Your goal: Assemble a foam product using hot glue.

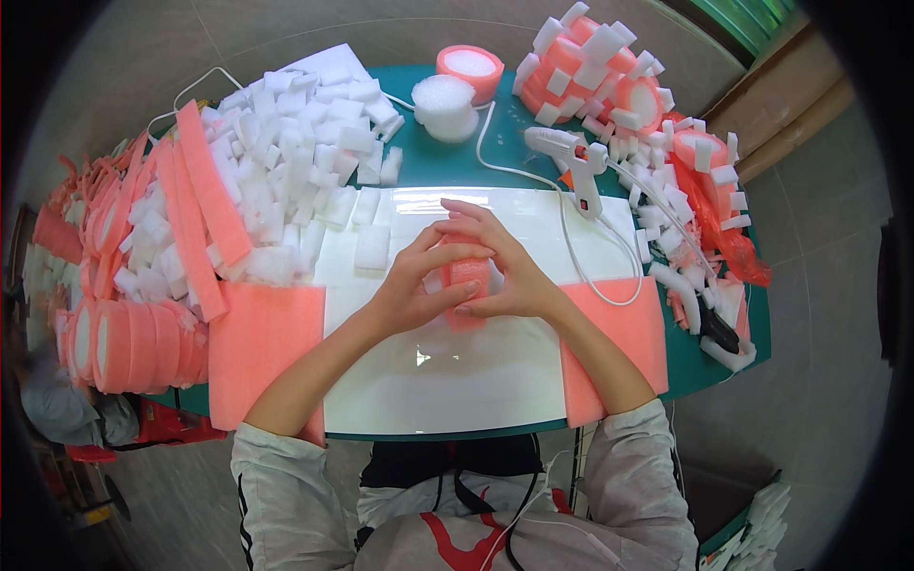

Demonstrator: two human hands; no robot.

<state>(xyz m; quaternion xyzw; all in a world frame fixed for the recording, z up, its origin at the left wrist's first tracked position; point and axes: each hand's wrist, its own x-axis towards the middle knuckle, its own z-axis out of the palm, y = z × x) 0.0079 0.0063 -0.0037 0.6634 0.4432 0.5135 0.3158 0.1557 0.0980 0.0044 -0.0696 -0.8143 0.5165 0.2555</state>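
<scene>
Both hands meet over a glossy white board in the middle of the table. My left hand curves around a pink foam roll, its thumb pressed on the near face. From the other side my right hand closes on the same roll, the fingers of both hands overlapping at its far end. A little white foam shows at the roll's left, mostly hidden by the fingers. Left of my hands, a loose white foam block lies on the board. The white glue gun stands beyond my right hand.
A heap of white foam blocks and pink foam strips fills the left, with pink-rimmed discs nearer. White foam rounds stand at the back. Block-studded pink pieces pile up at right, near a black-handled tool. The gun's cord loops across the board.
</scene>
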